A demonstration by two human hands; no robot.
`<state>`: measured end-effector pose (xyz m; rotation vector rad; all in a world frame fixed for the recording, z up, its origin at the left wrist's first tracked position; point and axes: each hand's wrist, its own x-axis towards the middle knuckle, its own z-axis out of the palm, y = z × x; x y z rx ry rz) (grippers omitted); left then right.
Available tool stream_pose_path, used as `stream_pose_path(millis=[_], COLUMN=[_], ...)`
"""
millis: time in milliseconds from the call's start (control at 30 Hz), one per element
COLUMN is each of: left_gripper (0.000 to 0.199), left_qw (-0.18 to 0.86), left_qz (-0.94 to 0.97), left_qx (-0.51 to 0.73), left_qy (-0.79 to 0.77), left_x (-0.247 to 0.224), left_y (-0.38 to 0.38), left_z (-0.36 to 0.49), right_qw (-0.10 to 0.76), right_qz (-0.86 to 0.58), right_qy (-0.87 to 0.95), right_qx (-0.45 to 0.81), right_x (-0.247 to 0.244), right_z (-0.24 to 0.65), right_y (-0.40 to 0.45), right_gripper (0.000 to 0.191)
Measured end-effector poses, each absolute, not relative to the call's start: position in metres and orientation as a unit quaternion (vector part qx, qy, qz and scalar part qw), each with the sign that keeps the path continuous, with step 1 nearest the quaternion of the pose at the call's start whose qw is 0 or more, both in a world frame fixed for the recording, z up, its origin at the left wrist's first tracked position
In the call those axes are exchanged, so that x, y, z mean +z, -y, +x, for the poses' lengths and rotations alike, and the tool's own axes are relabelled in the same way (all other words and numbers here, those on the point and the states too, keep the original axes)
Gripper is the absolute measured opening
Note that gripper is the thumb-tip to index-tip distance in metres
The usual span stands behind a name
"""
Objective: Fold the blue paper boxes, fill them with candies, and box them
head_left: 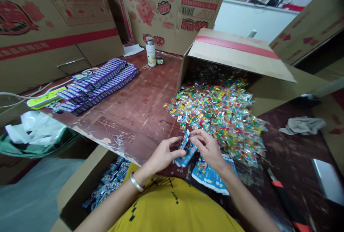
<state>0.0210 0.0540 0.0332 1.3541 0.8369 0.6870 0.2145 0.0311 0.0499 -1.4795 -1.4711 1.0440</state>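
Observation:
Near the table's front edge, my left hand (169,153) is closed on a small blue printed packet (185,157), thumb on top. The fingers of my right hand (205,146) pinch the packet's upper right side, where a narrow flap or edge stands up. Whether anything is inside it cannot be made out. Just right of it, partly under my right forearm, lies a fanned stack of flat blue packets (209,176). Beyond my hands, a heap of small clear bags of colourful candy (212,114) spills from a tipped cardboard box (231,51).
Rows of purple boxes (99,85) lie at the left beside a yellow-green power strip (45,97). A white bottle (151,52) stands farther back. An orange and black knife (285,196) and a grey cloth (303,125) are at right. Below left, an open box holds blue packets (110,182).

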Motion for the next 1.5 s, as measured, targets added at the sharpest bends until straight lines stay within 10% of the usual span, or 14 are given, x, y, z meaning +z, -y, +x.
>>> stream_pose_path(millis=[233,367,733,900,1100,1500], left_gripper=[0.051,0.049,0.028,0.028,0.040,0.031], left_qw=[0.805,0.839,0.805,0.757,0.655,0.661], left_qz=[0.401,0.379,0.465,0.414,0.394,0.521], left_qx=[0.309,0.274,0.236,0.350,0.499,0.405], left_qy=[-0.310,-0.279,-0.283,-0.364,-0.408,-0.358], left_x=[0.035,0.037,0.042,0.035,0.033,0.035], left_y=[-0.063,-0.061,-0.059,-0.059,-0.047,-0.051], left_z=[0.010,0.008,0.005,0.012,0.028,0.011], right_qw=[0.246,0.297,0.210,0.444,0.535,0.492], right_qz=[-0.577,-0.556,-0.455,-0.539,-0.543,-0.547], right_qy=[0.710,0.727,0.634,0.529,0.481,0.586], right_qx=[0.319,0.272,0.589,0.482,0.433,0.340], right_x=[0.054,0.066,0.078,0.061,0.038,0.029], right_z=[0.231,0.226,0.216,0.202,0.174,0.175], right_y=[-0.026,-0.025,-0.032,-0.034,-0.031,-0.035], right_gripper=[0.037,0.035,0.012,0.027,0.025,0.009])
